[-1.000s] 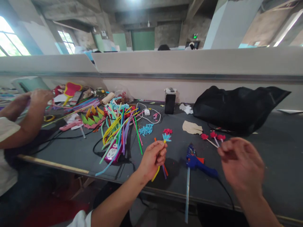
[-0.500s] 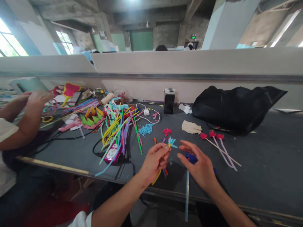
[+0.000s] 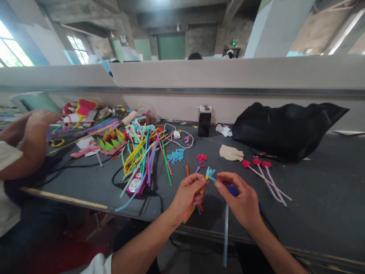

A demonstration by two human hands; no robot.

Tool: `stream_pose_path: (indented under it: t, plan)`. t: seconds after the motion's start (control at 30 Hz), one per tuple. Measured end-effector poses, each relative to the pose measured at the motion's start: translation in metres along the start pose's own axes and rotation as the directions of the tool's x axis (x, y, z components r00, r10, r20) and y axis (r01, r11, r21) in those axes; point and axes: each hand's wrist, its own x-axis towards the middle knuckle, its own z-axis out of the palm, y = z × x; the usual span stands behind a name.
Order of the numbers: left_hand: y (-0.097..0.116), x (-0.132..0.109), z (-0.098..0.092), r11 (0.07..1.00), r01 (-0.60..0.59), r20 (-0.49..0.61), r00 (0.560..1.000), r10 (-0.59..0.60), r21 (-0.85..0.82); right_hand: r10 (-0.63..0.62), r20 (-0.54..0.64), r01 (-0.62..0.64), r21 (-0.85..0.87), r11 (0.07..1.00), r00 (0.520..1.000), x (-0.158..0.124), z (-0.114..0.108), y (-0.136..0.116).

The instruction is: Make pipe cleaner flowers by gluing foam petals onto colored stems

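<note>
My left hand (image 3: pixel 188 195) is closed around a thin yellow stem whose top carries a small light-blue paper flower (image 3: pixel 210 174). My right hand (image 3: pixel 241 201) sits just right of it, fingers curled, with thumb and forefinger touching the blue petals. Both hands hover over the dark table (image 3: pixel 313 213) near its front edge. A blue glue gun (image 3: pixel 230 189) lies mostly hidden under my right hand, its clear glue stick (image 3: pixel 225 236) poking toward me. Orange and purple straw pieces (image 3: pixel 199 207) lie beneath my left hand.
A pile of coloured straws (image 3: pixel 142 152) lies left of centre, with blue (image 3: pixel 175 156) and red (image 3: pixel 202 157) paper bits behind my hands. Three red-topped stems (image 3: pixel 266 177) lie right, by a black bag (image 3: pixel 285 129). A phone (image 3: pixel 204 125) stands at the back. Another person's arms (image 3: pixel 25 140) work at far left.
My right hand came in from the right side and lower, and now pinches the blue flower top. The left hand lowered slightly with the stem. The red-topped stems became visible.
</note>
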Motion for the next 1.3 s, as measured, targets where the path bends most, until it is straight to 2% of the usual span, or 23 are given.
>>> stream_pose_path:
  t: [0.13,0.3,0.53,0.83,1.07,1.3]
  plan:
    - [-0.0012,0.0005,-0.0008,1.000,-0.001,-0.001,1.000,0.001,0.002,0.004,0.061,-0.004,0.006,1.000,0.998,-0.0005,0.0009,0.0011]
    - [-0.0046,0.0018,-0.0025,1.000,0.001,0.003,1.000,-0.001,0.015,-0.038,0.002,0.038,-0.042,0.998,0.999,-0.0015,0.0006,0.0009]
    - [-0.0064,0.0023,-0.0012,0.999,0.002,-0.002,1.000,-0.002,0.040,-0.118,-0.016,0.117,-0.083,0.990,0.993,-0.0018,0.0023,0.0003]
    - [-0.0067,0.0020,-0.0004,0.999,-0.002,-0.002,1.000,0.003,0.046,-0.148,-0.034,0.143,-0.114,0.983,0.988,-0.0023,0.0026,0.0010]
    - [-0.0055,0.0016,-0.0002,0.999,0.001,0.010,1.000,-0.002,0.050,-0.212,0.001,0.211,-0.115,0.971,0.977,-0.0023,0.0010,0.0029]
    - [-0.0078,0.0012,-0.0022,0.998,-0.001,0.030,1.000,-0.001,0.062,-0.196,0.014,0.196,-0.101,0.975,0.981,-0.0022,-0.0003,0.0010]
